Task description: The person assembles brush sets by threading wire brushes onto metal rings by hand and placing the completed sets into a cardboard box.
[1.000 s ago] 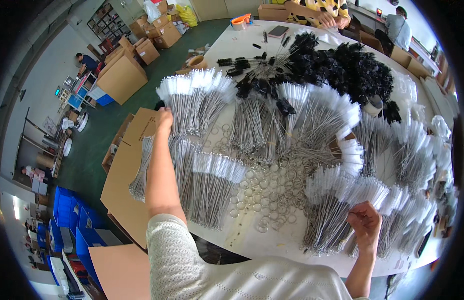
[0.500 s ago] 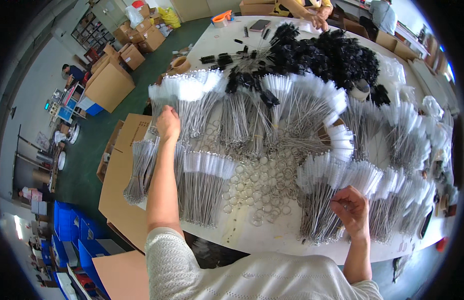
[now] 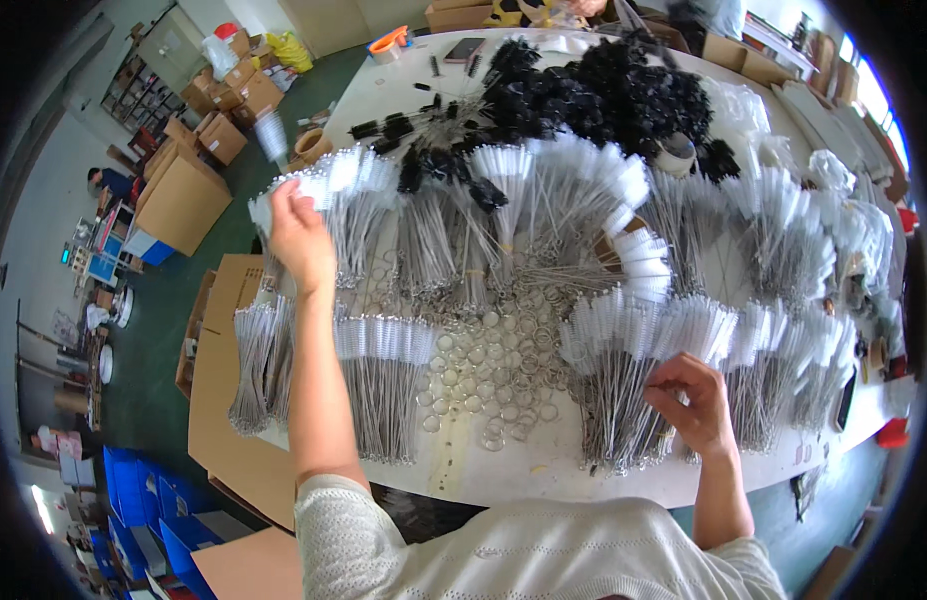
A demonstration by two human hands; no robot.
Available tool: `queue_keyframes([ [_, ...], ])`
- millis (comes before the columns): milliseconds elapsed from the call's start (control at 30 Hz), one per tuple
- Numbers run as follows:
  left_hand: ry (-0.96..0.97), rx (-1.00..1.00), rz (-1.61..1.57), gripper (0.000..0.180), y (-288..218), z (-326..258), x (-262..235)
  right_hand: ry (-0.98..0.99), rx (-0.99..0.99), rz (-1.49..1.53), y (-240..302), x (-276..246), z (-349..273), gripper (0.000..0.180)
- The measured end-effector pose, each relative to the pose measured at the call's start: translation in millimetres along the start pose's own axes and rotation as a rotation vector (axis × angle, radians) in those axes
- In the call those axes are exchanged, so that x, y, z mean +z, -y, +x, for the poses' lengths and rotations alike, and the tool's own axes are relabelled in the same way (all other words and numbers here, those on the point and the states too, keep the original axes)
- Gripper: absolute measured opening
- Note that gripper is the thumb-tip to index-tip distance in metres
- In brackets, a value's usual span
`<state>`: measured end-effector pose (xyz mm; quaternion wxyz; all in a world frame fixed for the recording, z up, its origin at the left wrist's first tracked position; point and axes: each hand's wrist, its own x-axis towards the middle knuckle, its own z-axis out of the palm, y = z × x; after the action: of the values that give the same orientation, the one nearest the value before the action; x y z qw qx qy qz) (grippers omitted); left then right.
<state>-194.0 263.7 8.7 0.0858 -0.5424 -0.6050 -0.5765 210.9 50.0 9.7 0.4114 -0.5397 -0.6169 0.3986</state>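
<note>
My left hand (image 3: 301, 240) is closed at the far-left pile of white-bristled wire brushes (image 3: 358, 175). A single bottle brush (image 3: 271, 136) stands up above its fingertips, its bristled head clear of the pile, and the fingers pinch its lower wire. My right hand (image 3: 691, 402) hovers over the near-right bundle of white brushes (image 3: 628, 335), thumb and fingertips pressed together. Whatever lies between those fingertips is too small to make out. Loose metal rings (image 3: 493, 370) are scattered between the bundles, and another row of brushes (image 3: 383, 345) lies near my left forearm.
Black-bristled brushes (image 3: 603, 95) are heaped at the back of the white table (image 3: 503, 478). A tape roll (image 3: 387, 45) and a phone (image 3: 466, 48) lie at the far edge. Cardboard (image 3: 228, 380) and blue bins (image 3: 133, 485) stand at the left. Another person's hand (image 3: 588, 6) shows at the back.
The left hand has shifted left and now lifts a brush upright. My right hand stays pinched above the same bundle. The whole view has turned slightly.
</note>
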Motion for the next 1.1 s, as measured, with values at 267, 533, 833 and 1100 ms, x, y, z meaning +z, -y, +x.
queue_keyframes([
  [267, 0.685, -0.178, 0.491, 0.027, 7, -60, 82, 0.261, -0.427, -0.465, 26, 7, 125, 0.01],
  [533, 0.635, -0.226, 0.451, 0.02, -6, -69, 80, 0.261, -0.015, -0.359, -13, 51, 277, 0.018],
  [833, 0.64, -0.132, 0.435, 0.027, 0, -69, 77, 0.055, 0.376, -0.606, -15, 96, 303, 0.032],
  [1100, 0.672, -0.057, 0.393, 0.021, -49, -76, 13, 0.505, 0.459, -0.474, 37, -14, 247, 0.029],
])
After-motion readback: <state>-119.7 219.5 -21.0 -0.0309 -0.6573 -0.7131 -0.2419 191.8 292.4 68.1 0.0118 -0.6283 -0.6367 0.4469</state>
